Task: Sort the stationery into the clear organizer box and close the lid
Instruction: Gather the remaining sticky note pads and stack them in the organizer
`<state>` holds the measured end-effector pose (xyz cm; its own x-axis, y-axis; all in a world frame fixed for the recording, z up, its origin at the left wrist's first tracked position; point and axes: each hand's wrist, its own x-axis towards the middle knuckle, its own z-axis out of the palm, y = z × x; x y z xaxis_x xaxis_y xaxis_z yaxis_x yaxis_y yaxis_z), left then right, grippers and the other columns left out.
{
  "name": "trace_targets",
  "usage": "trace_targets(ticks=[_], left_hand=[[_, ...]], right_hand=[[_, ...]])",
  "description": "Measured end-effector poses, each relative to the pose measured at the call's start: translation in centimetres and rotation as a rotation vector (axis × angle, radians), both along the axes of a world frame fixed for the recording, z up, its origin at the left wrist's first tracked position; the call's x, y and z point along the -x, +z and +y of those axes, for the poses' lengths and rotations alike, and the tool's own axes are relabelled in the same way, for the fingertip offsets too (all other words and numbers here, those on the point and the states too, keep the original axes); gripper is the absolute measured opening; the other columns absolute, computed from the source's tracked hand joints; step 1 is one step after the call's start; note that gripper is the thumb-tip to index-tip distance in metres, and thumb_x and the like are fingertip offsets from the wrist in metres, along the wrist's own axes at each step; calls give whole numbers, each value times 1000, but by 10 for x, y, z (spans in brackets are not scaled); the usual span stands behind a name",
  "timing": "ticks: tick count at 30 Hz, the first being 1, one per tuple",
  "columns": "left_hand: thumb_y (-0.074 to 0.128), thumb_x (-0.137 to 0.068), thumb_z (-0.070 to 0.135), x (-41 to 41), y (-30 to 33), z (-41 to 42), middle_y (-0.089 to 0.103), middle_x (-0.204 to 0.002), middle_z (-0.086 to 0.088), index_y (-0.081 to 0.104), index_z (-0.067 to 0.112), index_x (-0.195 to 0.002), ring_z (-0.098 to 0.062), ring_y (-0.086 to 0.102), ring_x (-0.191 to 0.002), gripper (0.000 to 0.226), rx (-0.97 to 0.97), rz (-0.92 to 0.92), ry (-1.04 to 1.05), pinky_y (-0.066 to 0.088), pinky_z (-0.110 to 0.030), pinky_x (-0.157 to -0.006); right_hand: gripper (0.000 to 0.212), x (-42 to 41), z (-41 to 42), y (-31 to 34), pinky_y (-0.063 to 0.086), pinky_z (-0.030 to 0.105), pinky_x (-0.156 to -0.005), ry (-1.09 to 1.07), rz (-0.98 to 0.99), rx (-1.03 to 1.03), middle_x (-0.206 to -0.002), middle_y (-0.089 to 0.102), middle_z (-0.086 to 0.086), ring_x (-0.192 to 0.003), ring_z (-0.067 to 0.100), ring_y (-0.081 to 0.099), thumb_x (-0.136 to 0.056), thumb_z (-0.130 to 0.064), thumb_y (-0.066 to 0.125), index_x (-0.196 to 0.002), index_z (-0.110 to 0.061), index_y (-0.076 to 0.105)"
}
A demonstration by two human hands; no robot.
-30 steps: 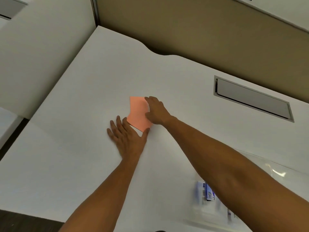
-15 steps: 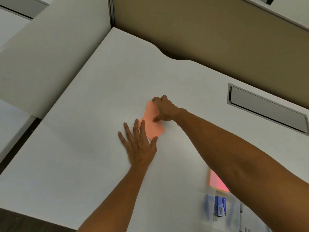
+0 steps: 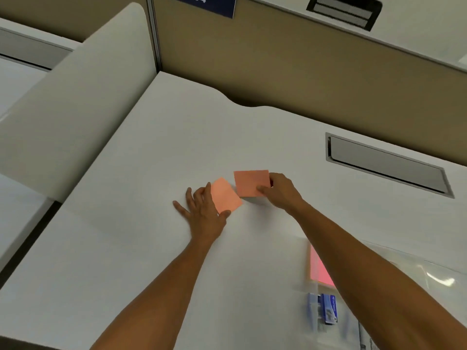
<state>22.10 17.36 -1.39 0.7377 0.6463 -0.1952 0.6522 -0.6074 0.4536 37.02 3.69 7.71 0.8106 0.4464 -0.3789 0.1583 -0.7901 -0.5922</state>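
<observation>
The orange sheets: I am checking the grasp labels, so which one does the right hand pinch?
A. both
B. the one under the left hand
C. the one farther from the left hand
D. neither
C: the right hand pinches the farther orange sheet at its edge, while the left hand rests beside the nearer orange sheet.

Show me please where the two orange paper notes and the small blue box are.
Orange paper note held by the right hand (image 3: 250, 182), head view: middle of its face.
Orange paper note under the left hand's fingers (image 3: 225, 195), head view: middle of its face.
Small blue box (image 3: 329, 309), head view: its front label.
</observation>
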Motion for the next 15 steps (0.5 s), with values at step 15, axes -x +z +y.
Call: trace_targets(ticks=[15], left_hand=[[80,-71,29,-8,32,4,60,-113,-13,35,17,-126,-35,49,-115,72,68,-58,-57,32,-50,-105]], right_hand=[[27,81,-187,35,53,40,-82,-531,-75,-351,-107,67,-1,-92,16,62,-97,-11,51,-122,-20,58]])
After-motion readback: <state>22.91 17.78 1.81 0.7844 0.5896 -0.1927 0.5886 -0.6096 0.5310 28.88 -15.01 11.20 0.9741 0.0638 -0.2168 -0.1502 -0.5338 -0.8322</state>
